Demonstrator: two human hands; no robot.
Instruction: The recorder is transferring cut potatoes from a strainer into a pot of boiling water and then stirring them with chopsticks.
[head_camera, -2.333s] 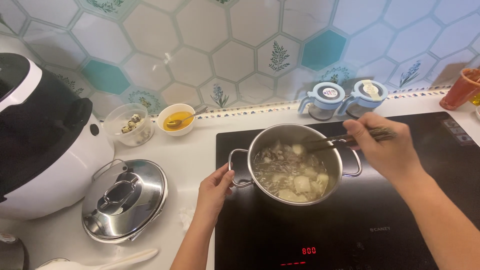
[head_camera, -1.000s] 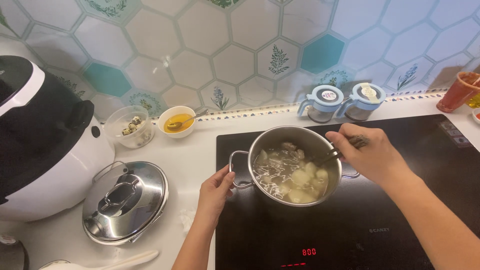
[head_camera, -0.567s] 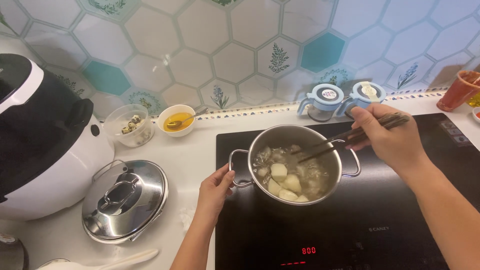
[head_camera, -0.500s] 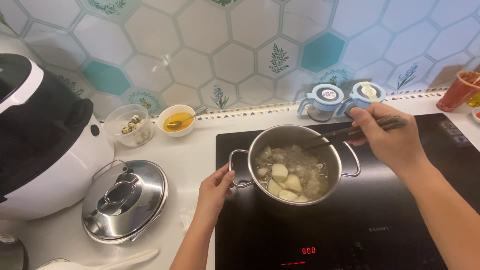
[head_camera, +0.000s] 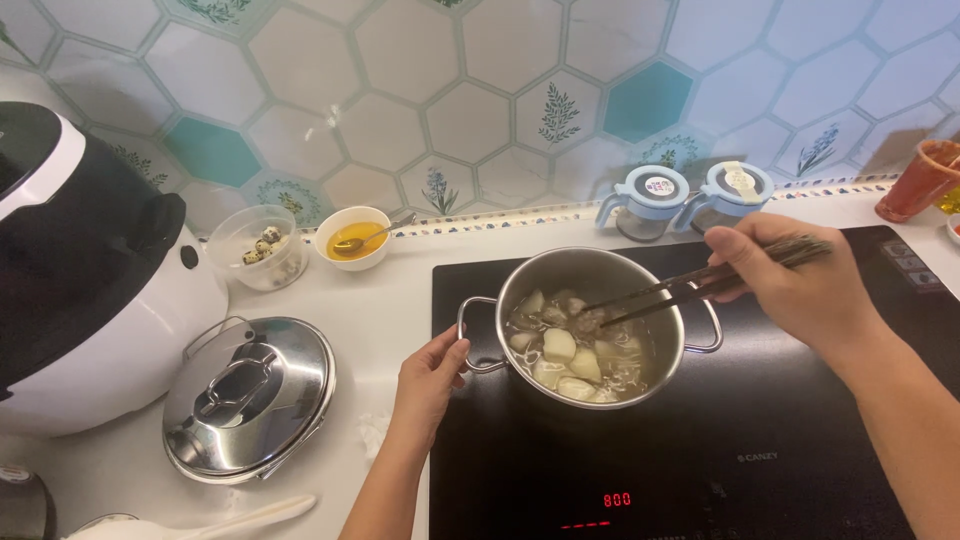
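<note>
1. Head view, at the pot: the steel pot (head_camera: 590, 325) sits on the black cooktop (head_camera: 800, 440), holding pale chunks and darker pieces in broth. The left hand (head_camera: 430, 380) has its grip closed on the pot's near-side loop handle, just as it was two seconds back, so the pot has not shifted.

2. Head view, right of the pot: the right hand (head_camera: 790, 280) has its grip clamped on a pair of dark chopsticks (head_camera: 700, 285). Their tips are down among the pieces at the pot's middle. A second ago this hand was low over the pot's rim; half a second ago it had lifted out to the right, and now the sticks slant back in from there. I'd judge the stirring is ongoing, the contents being turned rather than lifted out.

3. Head view, left of the pot: a steel lid (head_camera: 250, 395) lies on the white surface (head_camera: 380, 310), unmoved, beside a black-and-white cooker (head_camera: 90, 290).

4. Head view, behind the pot: a clear bowl of speckled eggs (head_camera: 258, 248), a bowl of yellow liquid (head_camera: 357, 238) and two lidded jars (head_camera: 685, 200) stand unchanged by the tiled wall.
</note>
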